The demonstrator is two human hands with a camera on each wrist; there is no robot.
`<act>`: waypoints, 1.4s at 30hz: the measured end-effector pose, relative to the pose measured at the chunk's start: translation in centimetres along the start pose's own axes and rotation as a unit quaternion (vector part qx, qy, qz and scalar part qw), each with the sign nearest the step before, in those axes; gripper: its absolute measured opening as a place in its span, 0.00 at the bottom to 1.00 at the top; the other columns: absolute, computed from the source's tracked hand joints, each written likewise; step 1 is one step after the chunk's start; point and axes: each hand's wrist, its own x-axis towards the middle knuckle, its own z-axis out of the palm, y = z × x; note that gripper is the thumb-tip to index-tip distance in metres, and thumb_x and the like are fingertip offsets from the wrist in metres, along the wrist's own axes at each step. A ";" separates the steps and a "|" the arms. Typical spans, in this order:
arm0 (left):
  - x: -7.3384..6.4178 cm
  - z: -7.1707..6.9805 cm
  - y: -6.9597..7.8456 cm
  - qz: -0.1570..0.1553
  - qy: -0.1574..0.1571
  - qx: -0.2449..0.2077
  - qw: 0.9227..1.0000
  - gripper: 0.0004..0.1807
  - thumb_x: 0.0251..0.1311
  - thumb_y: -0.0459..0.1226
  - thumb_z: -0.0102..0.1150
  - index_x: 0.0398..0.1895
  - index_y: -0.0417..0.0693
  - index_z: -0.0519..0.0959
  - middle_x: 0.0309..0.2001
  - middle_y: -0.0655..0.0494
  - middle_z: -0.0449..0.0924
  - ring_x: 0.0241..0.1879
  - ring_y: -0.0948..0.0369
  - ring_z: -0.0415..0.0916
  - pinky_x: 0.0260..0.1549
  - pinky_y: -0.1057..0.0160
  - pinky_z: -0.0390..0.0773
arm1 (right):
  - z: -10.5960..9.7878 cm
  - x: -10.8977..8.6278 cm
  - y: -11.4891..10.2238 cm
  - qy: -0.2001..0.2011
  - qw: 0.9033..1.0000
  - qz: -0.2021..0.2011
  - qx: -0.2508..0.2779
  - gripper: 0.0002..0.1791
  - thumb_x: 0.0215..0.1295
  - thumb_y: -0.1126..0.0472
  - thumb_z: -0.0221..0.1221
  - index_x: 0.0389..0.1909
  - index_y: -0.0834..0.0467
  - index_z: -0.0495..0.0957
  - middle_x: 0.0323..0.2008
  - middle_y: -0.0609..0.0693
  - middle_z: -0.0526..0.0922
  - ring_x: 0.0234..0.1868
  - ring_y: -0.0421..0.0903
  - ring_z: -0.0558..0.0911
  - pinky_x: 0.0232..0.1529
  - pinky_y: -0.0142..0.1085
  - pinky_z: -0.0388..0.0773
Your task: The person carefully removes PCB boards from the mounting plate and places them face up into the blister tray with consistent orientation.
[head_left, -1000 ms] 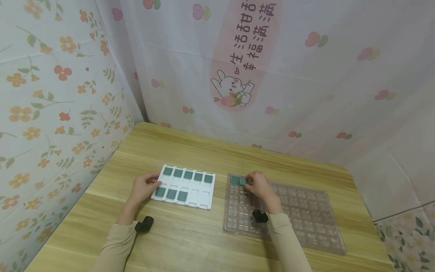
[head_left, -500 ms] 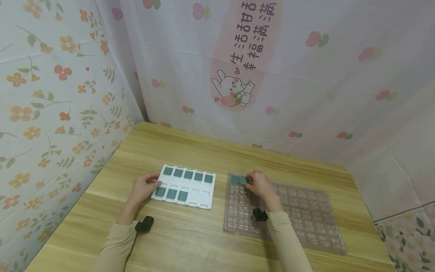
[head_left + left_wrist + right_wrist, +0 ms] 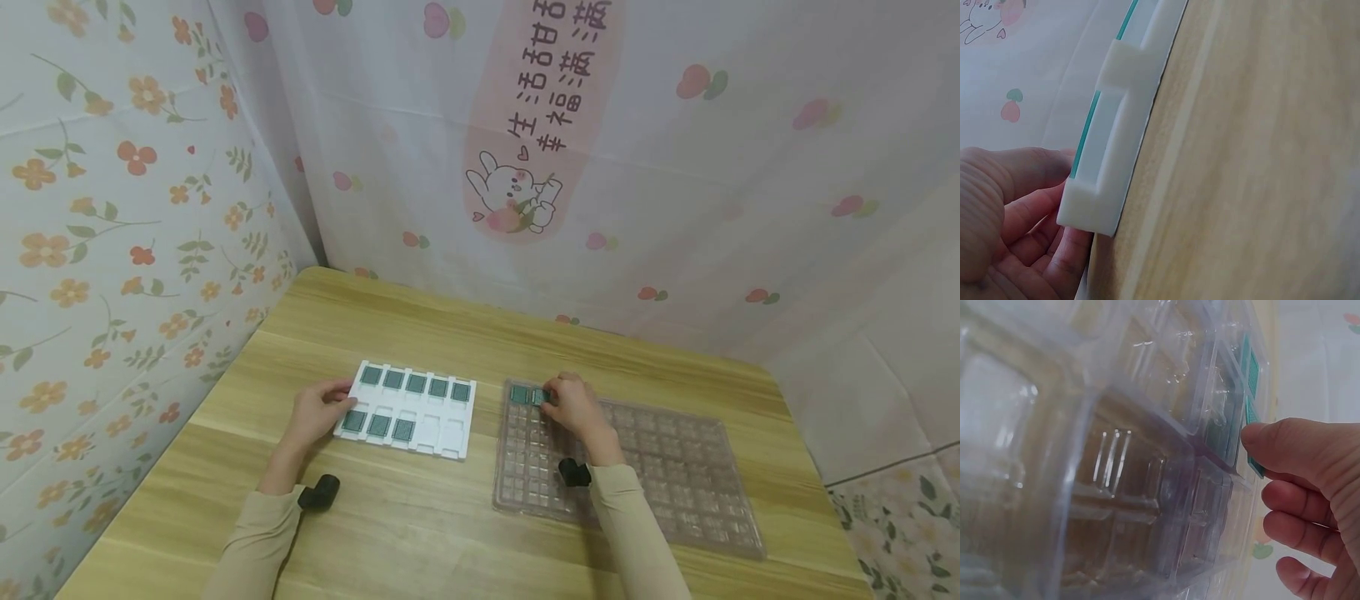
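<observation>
My left hand (image 3: pixel 313 415) holds the left edge of a white plastic tray (image 3: pixel 442 407), thumb at the corner and fingers curled under it in the left wrist view. Square green circuit chips lie in the tray's far row, with three more chips (image 3: pixel 378 427) in the near row. To the right, my right hand (image 3: pixel 577 408) pinches a green chip (image 3: pixel 1251 419) between thumb and finger. That chip stands tilted at the second far-left pocket of a clear compartment tray (image 3: pixel 667 467). Beside it, another green chip (image 3: pixel 520 394) sits in the corner pocket.
Both trays rest on a wooden table (image 3: pixel 405 533). A black wrist camera (image 3: pixel 318 493) is on the left wrist, and another black camera (image 3: pixel 574 472) is above the clear tray. Patterned curtain (image 3: pixel 420 167) hangs behind the table and along its left.
The chip in my right fingers shifts and tilts slightly at its pocket. My left hand and both trays stay in place.
</observation>
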 end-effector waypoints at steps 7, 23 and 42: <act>0.0 -0.1 0.2 0.000 -0.005 0.011 1.000 0.17 0.54 0.26 0.61 0.48 0.27 0.77 0.38 0.37 0.80 0.39 0.50 0.76 0.33 0.72 0.72 | 0.0 0.0 -0.2 -0.003 1.000 0.014 -0.017 0.12 0.52 0.61 0.68 0.37 0.60 0.82 0.26 0.48 0.72 0.31 0.48 0.73 0.37 0.50 0.70; -0.1 -0.2 0.1 0.007 -0.009 0.012 1.000 0.18 0.54 0.26 0.61 0.48 0.26 0.76 0.39 0.36 0.80 0.39 0.50 0.76 0.32 0.73 0.72 | 0.2 -0.3 -0.5 0.014 0.998 0.008 -0.054 0.13 0.50 0.60 0.70 0.37 0.59 0.83 0.25 0.48 0.74 0.29 0.48 0.74 0.30 0.46 0.70; 0.0 -0.2 0.0 0.001 -0.009 0.006 1.000 0.18 0.54 0.27 0.60 0.49 0.26 0.76 0.40 0.36 0.79 0.40 0.50 0.76 0.33 0.73 0.72 | 0.3 -0.2 -0.9 0.025 0.999 0.013 -0.041 0.13 0.50 0.59 0.69 0.37 0.58 0.84 0.26 0.48 0.76 0.30 0.48 0.75 0.29 0.43 0.70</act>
